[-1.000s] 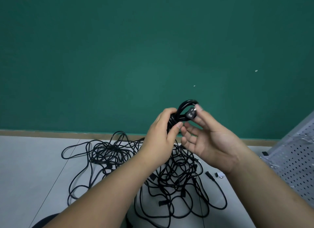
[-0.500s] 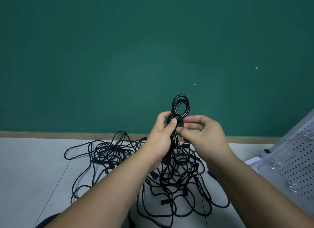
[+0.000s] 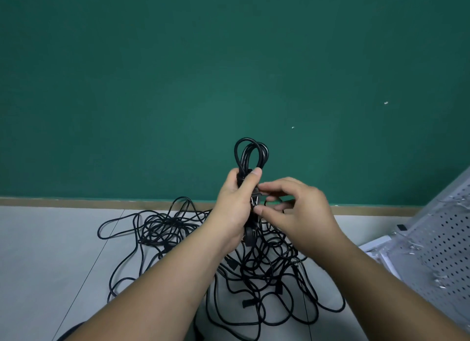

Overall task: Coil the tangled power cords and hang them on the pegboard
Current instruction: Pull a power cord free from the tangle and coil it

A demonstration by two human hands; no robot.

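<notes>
A coiled black power cord [image 3: 250,154] stands upright in front of the green wall, its loops rising above my left hand [image 3: 236,208], which grips the bundle around its middle. My right hand [image 3: 295,211] is beside it and pinches the cord's plug end [image 3: 255,202] between thumb and fingers, close against the coil. Beneath both hands a tangled pile of black power cords [image 3: 254,272] spreads over the grey floor. The white pegboard [image 3: 442,241] leans at the right edge, with small metal hooks on it.
The green wall [image 3: 178,73] meets the floor at a tan baseboard [image 3: 76,203]. Loose cord loops reach out to the left [image 3: 119,226]. A dark object [image 3: 68,334] shows at the bottom edge by my left arm.
My left hand turned the coil upright, so its loops now point up. My right hand closed from an open palm and moved lower along the bundle, pinching the plug end.
</notes>
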